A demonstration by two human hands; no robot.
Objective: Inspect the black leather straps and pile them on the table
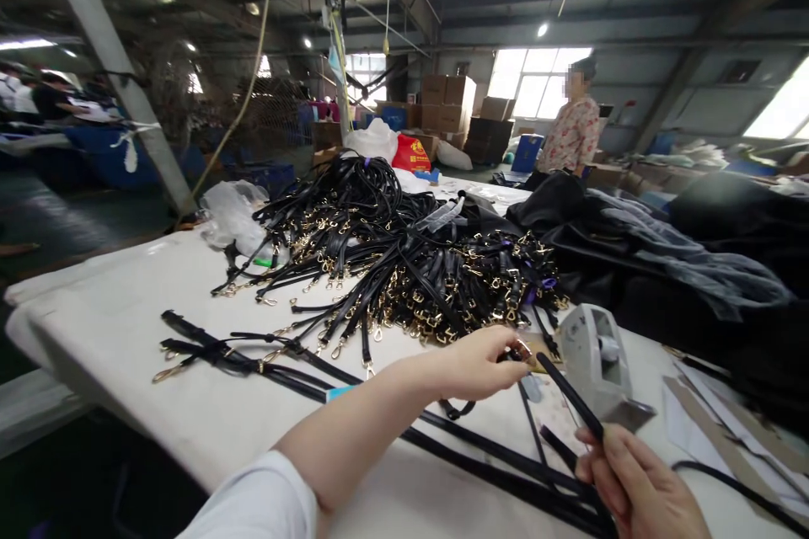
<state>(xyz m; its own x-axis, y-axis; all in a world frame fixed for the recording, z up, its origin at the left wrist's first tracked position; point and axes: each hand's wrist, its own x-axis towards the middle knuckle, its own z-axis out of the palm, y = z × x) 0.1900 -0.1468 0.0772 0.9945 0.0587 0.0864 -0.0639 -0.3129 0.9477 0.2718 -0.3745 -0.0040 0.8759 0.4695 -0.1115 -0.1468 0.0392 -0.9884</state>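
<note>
My left hand reaches across the table with its fingers closed on a small gold-coloured metal buckle; its exact shape is partly hidden by the fingers. Nearer the lower right, my right hand pinches a black strap, whose free end points up towards my left hand. Under both hands, more long black straps run across the table. Beyond my left hand lies a large heap of black straps with gold snap hooks and buckles.
A white device like a tape dispenser stands right of my hands. Paper and card strips lie farther right, near dark material with clear plastic. Plastic bags sit by the heap on the white table. A person stands beyond.
</note>
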